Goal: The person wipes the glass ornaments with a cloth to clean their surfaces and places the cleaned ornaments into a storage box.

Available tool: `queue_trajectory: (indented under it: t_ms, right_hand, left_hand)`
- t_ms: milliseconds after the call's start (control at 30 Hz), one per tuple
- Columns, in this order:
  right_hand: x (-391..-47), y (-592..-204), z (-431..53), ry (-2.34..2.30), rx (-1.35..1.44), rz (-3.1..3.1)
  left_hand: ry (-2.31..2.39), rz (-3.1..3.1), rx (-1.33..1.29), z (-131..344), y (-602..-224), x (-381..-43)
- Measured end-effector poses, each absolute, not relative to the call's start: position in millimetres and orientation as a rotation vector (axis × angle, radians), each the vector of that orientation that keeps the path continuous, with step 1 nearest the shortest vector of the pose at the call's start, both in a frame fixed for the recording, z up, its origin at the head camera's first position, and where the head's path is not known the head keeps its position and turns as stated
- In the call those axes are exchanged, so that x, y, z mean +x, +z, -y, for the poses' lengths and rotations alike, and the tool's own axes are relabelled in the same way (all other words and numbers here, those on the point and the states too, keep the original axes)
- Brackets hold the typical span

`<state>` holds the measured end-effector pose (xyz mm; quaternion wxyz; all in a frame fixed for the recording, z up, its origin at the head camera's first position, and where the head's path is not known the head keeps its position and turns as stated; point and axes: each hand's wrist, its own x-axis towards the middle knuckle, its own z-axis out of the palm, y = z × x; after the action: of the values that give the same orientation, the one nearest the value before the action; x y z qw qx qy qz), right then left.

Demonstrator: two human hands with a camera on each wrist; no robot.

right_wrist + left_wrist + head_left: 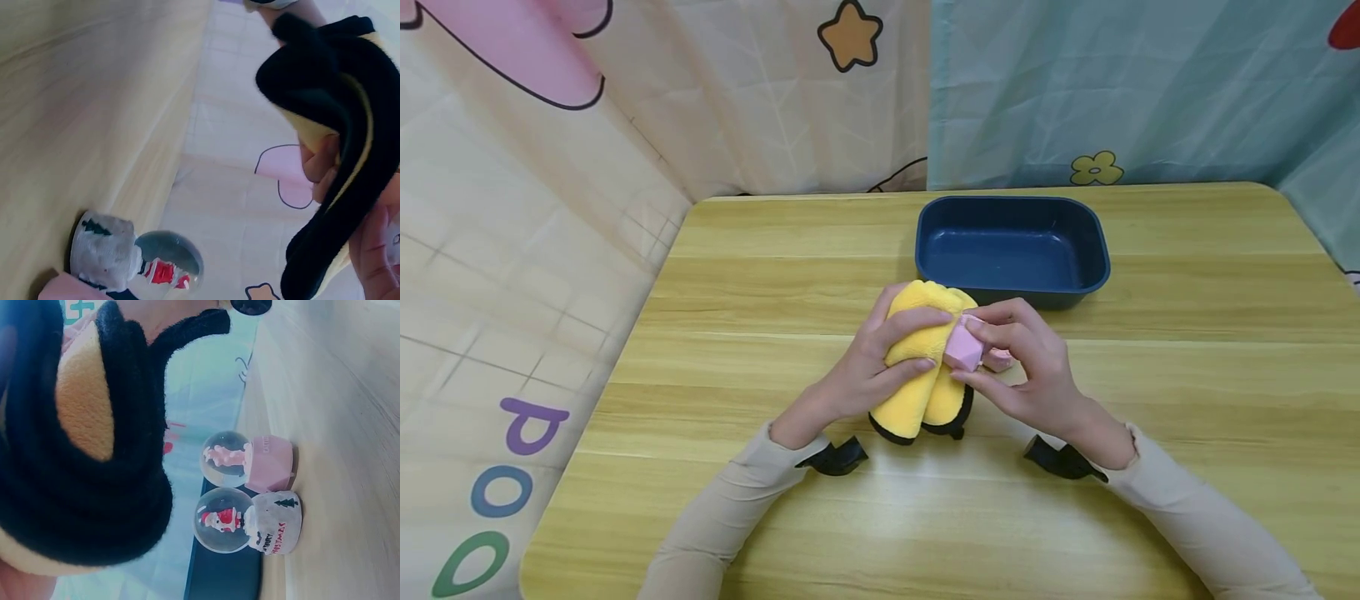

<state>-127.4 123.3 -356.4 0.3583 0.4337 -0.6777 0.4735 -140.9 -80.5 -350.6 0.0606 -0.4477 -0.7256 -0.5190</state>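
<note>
My left hand (867, 367) grips a folded yellow cloth (917, 408) with black edging, raised over the table. Against the cloth's right side, my right hand (1037, 367) pinches a pink faceted block (964, 348) between thumb and fingers; whatever adjoins it inside the folds is hidden. Two snow globes stand upright on the table below. One, with a pink faceted base (270, 464), has a pink figure inside. Beside it, the other has a white base (278, 523) with Christmas lettering and a Santa figure (164, 272). From the head, only part of the pink base (997, 360) shows behind my right hand.
A dark blue rectangular bin (1011, 250) stands just beyond my hands, near the back of the wooden table (760, 275). Printed curtains (737, 92) hang along the back and left side. Black straps (835, 457) sit at both sleeve cuffs.
</note>
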Motion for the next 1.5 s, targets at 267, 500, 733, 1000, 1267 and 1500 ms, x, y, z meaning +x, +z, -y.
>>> queue_trajectory:
  t_ms: [267, 500, 733, 1000, 1267, 1500]
  right_hand:
    - [-132.3, -362.1, -120.6, 1.085, 1.168, 1.591]
    - [-135.3, -362.9, -121.4, 0.904, 1.179, 1.559]
    - [-135.7, -362.5, -121.9, 0.871, 1.182, 1.575]
    - [-134.8, -361.7, -120.8, 0.990, 1.193, 1.579]
    - [-134.8, -359.0, -120.7, 1.158, 1.191, 1.590]
    - [-132.6, -358.3, -121.5, 1.214, 1.162, 1.616]
  left_hand:
    - [-1.636, 2.177, -1.375, 79.8, -348.2, -140.2]
    - [-1.660, 2.178, -1.390, 79.5, -347.4, -142.5]
    - [-1.671, 2.189, -1.378, 79.9, -347.8, -144.1]
    - [-1.651, 2.151, -1.372, 77.2, -348.1, -144.0]
    - [-1.583, 2.105, -1.333, 74.1, -350.8, -143.2]
    - [-1.535, 2.085, -1.325, 74.2, -352.0, -140.3]
